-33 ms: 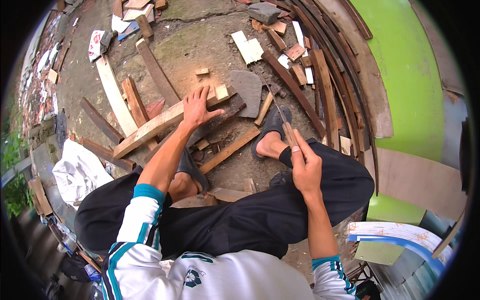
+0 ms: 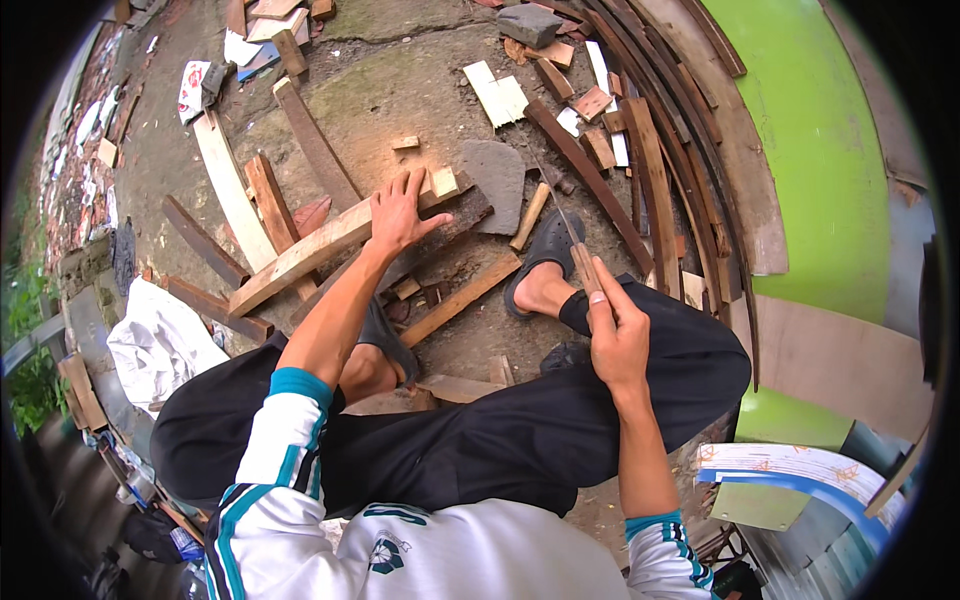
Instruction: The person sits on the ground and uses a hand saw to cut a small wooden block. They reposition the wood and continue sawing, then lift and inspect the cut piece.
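My left hand lies on a pale wooden beam, fingers stretched and thumb apart, close to the beam's far right end. That beam rests slantwise across darker timber. In my right hand, above my right knee, is the brown wooden handle of what looks like a handsaw. Its thin blade, seen nearly edge-on, points away from me, up past my right shoe and apart from the beam. A small light wood block sits at the beam's end.
A flat grey stone lies just beyond the beam's end. Long dark planks and a green panel line the right side. Loose wood pieces and a white cloth are at left. Both my shoes are near the timber.
Almost nothing differs. My right hand and the saw have shifted very slightly to the right and nearer; my left hand stays on the beam.
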Demonstrator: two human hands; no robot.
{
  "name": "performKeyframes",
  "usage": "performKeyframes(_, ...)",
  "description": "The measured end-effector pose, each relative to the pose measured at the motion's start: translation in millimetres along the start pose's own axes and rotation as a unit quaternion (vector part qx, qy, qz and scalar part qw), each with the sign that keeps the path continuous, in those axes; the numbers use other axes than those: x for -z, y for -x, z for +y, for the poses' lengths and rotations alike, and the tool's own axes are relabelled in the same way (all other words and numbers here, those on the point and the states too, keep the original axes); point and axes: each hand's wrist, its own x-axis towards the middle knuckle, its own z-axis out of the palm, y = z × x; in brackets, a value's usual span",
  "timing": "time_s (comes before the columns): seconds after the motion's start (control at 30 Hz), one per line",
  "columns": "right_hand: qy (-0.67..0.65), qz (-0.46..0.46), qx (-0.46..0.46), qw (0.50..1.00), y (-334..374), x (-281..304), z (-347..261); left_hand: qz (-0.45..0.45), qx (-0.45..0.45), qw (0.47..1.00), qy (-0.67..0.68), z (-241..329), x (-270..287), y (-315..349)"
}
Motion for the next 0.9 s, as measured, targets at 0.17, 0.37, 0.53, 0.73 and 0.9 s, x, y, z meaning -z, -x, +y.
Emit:
performKeyframes(0.17, -0.089, 0.012, 0.000, 0.996, -11, -7, 5, -0.167, 0.102, 0.981, 0.014, 35, 34, -42)
performKeyframes(0.37, -0.117, -0.017, -0.032, 0.992, -11, -14, -14, -0.199, 0.148, 0.957, -0.153, 70, 26, -57)
performKeyframes(0.53, -0.152, -0.018, -0.038, 0.987, -10, -12, -20, -0.161, 0.074, 0.966, -0.190, 115, 30, -29)
performKeyframes(0.73, -0.200, -0.002, -0.025, 0.980, -10, -8, -24, -0.088, 0.068, 0.994, 0.013, 95, 63, -46)
performKeyframes(0.9, -0.234, -0.012, -0.025, 0.972, -11, -8, -29, -0.209, 0.056, 0.965, -0.150, 78, 6, -55)
